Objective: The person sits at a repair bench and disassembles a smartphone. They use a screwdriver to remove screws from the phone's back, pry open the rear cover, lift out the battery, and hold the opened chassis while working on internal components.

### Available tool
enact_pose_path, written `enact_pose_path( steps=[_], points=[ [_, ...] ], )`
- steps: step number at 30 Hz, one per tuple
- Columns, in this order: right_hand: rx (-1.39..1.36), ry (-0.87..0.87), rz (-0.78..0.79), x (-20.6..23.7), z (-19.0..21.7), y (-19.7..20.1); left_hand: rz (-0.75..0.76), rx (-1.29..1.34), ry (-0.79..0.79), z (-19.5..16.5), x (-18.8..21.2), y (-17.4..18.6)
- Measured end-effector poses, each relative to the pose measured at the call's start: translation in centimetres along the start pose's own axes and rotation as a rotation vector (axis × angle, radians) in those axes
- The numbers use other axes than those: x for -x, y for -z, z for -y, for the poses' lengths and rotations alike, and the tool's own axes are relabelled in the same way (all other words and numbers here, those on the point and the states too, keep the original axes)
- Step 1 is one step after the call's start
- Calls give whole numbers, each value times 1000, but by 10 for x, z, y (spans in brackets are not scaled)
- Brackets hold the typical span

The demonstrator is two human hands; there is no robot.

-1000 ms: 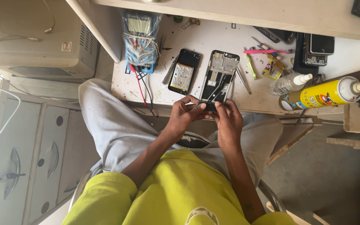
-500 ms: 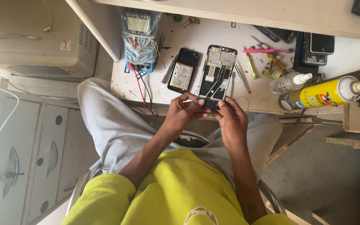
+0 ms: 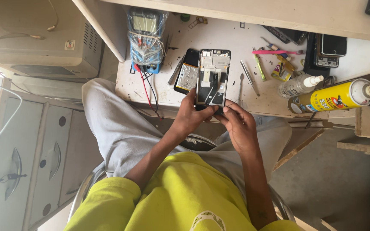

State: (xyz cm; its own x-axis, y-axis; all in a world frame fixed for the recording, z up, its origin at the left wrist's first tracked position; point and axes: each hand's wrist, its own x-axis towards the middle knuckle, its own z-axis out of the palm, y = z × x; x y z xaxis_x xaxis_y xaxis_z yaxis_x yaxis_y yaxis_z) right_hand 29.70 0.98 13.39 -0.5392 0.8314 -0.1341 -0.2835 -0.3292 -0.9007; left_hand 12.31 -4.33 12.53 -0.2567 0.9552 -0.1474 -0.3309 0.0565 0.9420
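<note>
I see a white work table (image 3: 343, 25) far from me, with marks and bits all over it. To the left sits a big pale grey machine (image 3: 35, 38) with a thin wire on top. Lower left is a grey cabinet (image 3: 26, 171) with curved handles. My yellow shirt (image 3: 180, 196) fills the near part of the view, and my grey trousers (image 3: 116, 124) show above it.

On the right of the table lies a yellow spray can (image 3: 339, 96) on its side. Just left of it is a small clear bottle (image 3: 296, 85) with a white tip. At the far left of the table stands a meter wrapped in clear plastic (image 3: 145, 36), with red and black leads (image 3: 148, 92) running off it toward me.

In the middle of the table, at the near edge, is the opened phone (image 3: 212, 77). I can see its insides. Just left of it, touching or nearly so, lies a dark phone back (image 3: 186, 72) with a shiny patch.

My left hand (image 3: 192, 114) pinches the near end of the opened phone, fingers curled shut on it. My right hand (image 3: 237, 124) pinches the same near end from the right side. The two hands almost meet there.

Thin metal tweezers (image 3: 249, 77) and a pink tool (image 3: 275, 52) lie right of the phone.
</note>
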Motion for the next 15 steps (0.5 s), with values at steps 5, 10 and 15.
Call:
enact_pose_path(
  steps=[5, 10, 15],
  points=[
    [18, -23, 5, 1, 3, -2, 3, 12, -27, 1, 1, -1],
    [12, -14, -6, 2, 5, -3, 4, 2, -42, -1, 3, -2],
    [32, -11, -16, 1, 4, -2, -18, -46, -40, -3, 4, -4]
  ],
)
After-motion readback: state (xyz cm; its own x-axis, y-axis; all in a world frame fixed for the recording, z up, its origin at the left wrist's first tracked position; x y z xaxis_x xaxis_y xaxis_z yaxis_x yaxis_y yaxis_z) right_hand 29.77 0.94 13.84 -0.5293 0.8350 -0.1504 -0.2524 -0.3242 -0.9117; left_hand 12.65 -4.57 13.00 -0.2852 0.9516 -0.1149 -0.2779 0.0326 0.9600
